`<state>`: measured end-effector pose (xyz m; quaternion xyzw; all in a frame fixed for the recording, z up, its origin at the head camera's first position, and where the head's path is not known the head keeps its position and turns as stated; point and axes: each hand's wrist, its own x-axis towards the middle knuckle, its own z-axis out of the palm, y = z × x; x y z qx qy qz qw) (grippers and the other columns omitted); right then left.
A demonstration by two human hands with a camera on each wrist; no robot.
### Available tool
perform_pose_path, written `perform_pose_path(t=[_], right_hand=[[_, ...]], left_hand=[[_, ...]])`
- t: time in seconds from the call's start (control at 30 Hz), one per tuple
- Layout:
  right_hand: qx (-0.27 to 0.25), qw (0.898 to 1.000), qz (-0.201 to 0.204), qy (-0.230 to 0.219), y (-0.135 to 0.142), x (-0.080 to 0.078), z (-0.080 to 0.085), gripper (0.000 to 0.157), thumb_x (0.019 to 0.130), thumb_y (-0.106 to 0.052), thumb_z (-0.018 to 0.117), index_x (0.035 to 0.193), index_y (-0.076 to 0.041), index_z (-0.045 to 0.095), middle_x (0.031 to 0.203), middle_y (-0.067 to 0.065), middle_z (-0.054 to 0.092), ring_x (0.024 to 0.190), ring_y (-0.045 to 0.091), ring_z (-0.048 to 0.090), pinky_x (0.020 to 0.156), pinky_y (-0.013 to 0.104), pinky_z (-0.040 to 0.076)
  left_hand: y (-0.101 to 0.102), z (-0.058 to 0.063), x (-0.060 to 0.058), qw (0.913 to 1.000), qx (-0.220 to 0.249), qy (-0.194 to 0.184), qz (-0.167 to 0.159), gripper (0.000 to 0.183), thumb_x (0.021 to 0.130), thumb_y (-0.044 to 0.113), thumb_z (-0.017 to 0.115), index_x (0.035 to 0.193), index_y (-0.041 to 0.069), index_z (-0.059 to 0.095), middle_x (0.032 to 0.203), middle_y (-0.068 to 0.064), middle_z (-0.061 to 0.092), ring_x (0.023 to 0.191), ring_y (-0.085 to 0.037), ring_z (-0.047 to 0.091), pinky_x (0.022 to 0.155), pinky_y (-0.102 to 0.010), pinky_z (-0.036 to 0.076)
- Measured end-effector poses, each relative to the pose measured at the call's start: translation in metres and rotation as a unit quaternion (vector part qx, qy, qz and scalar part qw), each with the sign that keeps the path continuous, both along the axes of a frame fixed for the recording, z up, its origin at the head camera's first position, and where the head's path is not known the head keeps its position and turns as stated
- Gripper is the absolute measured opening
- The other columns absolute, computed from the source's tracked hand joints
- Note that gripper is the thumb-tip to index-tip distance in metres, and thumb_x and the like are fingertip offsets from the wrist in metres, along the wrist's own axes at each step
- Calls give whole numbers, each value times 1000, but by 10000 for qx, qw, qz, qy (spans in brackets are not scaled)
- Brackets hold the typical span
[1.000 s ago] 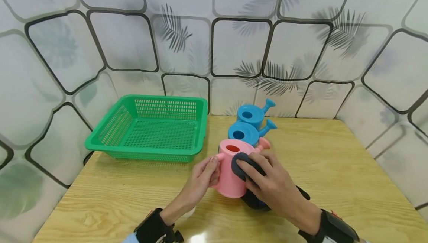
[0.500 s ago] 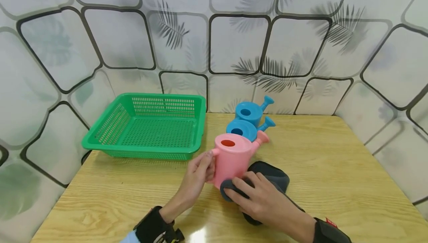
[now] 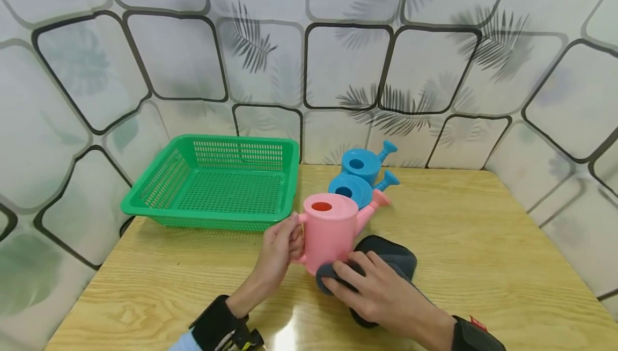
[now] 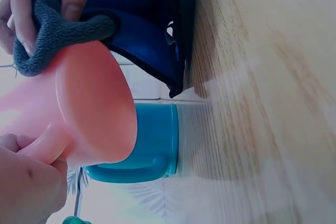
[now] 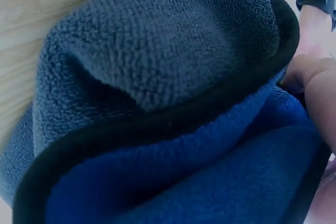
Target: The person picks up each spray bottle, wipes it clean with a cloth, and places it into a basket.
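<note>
A pink watering can [image 3: 330, 235] is held by its handle in my left hand [image 3: 280, 243], spout pointing right and away. In the left wrist view its base [image 4: 100, 103] shows, lifted off the table. My right hand [image 3: 374, 292] pinches a grey and blue cloth [image 3: 403, 260] with dark edging, fingertips pressing a fold against the can's lower side. The rest of the cloth hangs beneath and beyond that hand. Cloth folds [image 5: 157, 40] fill most of the right wrist view. Just behind the pink can stand two blue watering cans [image 3: 359, 192], one behind the other.
A green plastic basket [image 3: 207, 212] with slotted sides sits at the back left of the wooden table [image 3: 483, 254]. Behind the table and at both sides rises a patterned curtain [image 3: 270, 66].
My right hand has slid the cloth from the can's upper side down to its lower edge. The pink can has shifted slightly left and up in my left hand's grip.
</note>
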<state>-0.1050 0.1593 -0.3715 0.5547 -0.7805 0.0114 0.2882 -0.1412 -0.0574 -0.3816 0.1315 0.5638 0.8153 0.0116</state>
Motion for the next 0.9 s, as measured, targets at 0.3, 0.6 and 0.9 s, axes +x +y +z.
perform_pose_path(t=[0.3, 0.6, 0.9], right_hand=[[-457, 9986, -247, -35, 1, -1, 11, 50, 110, -16, 16, 120, -11, 65, 108, 11, 61, 93, 29, 56, 72, 44, 57], [-1147, 9922, -441, 212, 3, -5, 27, 46, 110, -19, 23, 118, -5, 66, 107, 18, 65, 90, 32, 58, 67, 43, 59], [-1441, 9882, -511, -128, 11, -12, 31, 45, 107, -31, 32, 120, -4, 66, 108, 20, 63, 97, 30, 59, 71, 48, 61]], left_hand=[[-3, -5, 1, 9972, -646, 373, -62, 52, 104, 20, 40, 62, -7, 27, 51, 6, 28, 45, -12, 27, 46, -24, 24], [-7, -10, 1, 9968, -770, 216, -94, 53, 103, 17, 42, 58, -6, 26, 48, 7, 28, 42, -10, 27, 44, -22, 24], [-11, -13, 1, 9973, -640, 356, -60, 54, 101, 14, 43, 56, -7, 22, 47, 6, 26, 41, -9, 25, 42, -23, 20]])
